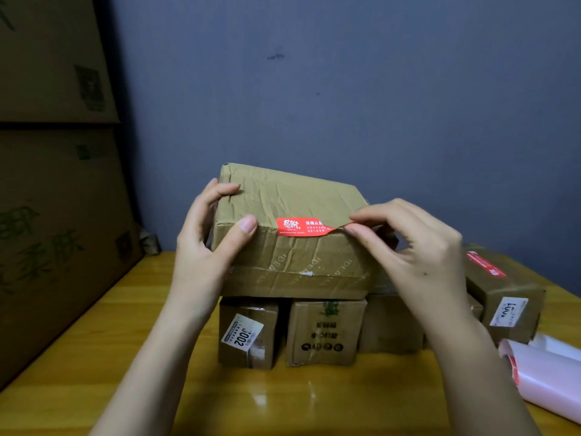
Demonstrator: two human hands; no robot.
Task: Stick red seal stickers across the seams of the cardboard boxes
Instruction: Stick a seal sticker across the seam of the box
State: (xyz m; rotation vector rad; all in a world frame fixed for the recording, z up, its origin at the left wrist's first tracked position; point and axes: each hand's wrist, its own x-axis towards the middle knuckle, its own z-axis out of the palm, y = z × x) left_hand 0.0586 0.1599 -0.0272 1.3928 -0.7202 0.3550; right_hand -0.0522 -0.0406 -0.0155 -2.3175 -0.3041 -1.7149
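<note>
**Red seal half down on the top box's front edge**

Nearest me, bare yellow wooden table (94, 357) shows between my forearms, open room on its left side. Beyond it stand small cartons in a row: the left carton (248, 333) carries a white label reading "J002", the middle carton (325, 332) has dark printed characters I can't read. At the right edge lie pale pink sticker backing sheets (547, 376), and behind them a right-hand carton (506, 291) with a white label, blurred, and a red sticker on top.

On the row rests the large cardboard box (292, 234), tilted, faint "IDEA" lettering repeated along its taped front face. My left hand (204, 247) grips its left corner, thumb on the front top edge, fingers curled over the top. The red seal sticker (303, 227), with white characters, lies along that front top edge. My right hand (418, 247) pinches its lifted right end between thumb and forefinger, just right of the stuck part.

Farther left, big stacked cartons (56, 184) with green print crowd the table's edge; a blue-grey wall (345, 89) stands behind.
</note>
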